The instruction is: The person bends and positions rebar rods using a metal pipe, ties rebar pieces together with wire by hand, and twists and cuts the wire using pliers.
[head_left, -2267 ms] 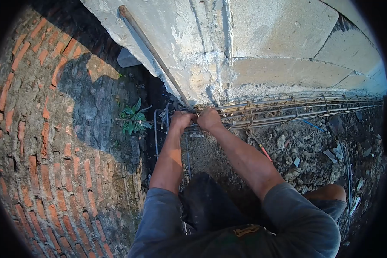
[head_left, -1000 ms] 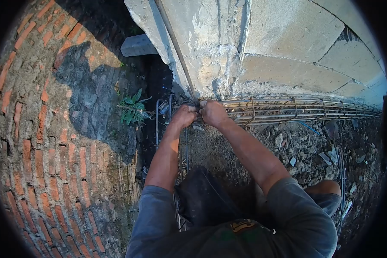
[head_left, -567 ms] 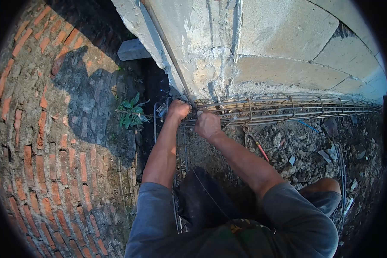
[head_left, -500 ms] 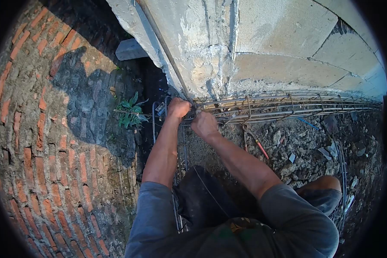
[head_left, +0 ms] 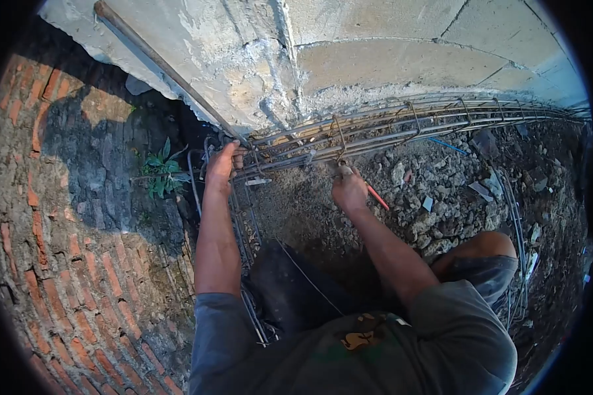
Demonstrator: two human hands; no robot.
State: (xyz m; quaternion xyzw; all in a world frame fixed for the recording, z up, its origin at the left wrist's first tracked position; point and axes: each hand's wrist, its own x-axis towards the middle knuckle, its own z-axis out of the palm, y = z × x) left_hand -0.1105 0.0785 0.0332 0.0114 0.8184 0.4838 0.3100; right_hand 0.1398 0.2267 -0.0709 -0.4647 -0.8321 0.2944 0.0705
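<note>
My left hand (head_left: 222, 168) is closed around the end of the rebar cage (head_left: 375, 141), beside the corner of the wall, its thumb uppermost. Against the cage's lower side, my right hand (head_left: 350, 191) is curled over a pair of pincers. One red handle of the pincers (head_left: 378, 197) sticks out to the right of the hand; their jaws and other handle are mostly hidden by my fingers. A steel rod (head_left: 165, 66) leans along the wall, its low end close to my left hand.
A pale block wall (head_left: 389, 66) rises behind the cage. To the left stands an old brick wall (head_left: 79, 263) with a green plant (head_left: 161, 172) at its foot. Rubble (head_left: 441, 191) covers the ground at right, where more thin bars (head_left: 517, 230) lie near my knee.
My hands were together at the cage's end. My right hand has moved right along the cage onto the pincers, while my left stays at the corner. The view has shifted right.
</note>
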